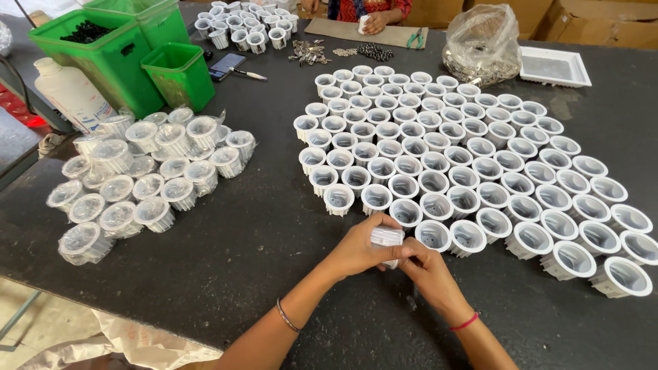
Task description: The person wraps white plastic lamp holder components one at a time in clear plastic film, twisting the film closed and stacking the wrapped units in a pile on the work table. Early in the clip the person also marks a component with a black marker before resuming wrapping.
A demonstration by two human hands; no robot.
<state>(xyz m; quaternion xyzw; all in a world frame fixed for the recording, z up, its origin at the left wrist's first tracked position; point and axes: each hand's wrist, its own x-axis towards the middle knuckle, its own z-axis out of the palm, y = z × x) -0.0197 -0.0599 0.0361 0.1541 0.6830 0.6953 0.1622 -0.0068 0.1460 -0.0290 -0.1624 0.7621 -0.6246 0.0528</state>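
hands (394, 253): both closed on white housing (386, 238) | green bin (96, 51): black parts (86, 31)

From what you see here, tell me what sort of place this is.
Probably a small assembly workshop: rows of identical white plastic housings on a dark worktable, plastic-wrapped ones piled aside, green parts bins.

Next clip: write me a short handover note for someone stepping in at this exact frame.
Left hand and right hand: both grip one white ribbed housing at the near table edge.
Unwrapped housings: stand open side up in tight rows, centre to right.
Bagged housings: clustered at left, still in clear plastic.
Green bins: far left.
Another person's hand works at the far edge.
Done: the unwrapped rows. Left: the bagged pile, judging from how things lie.
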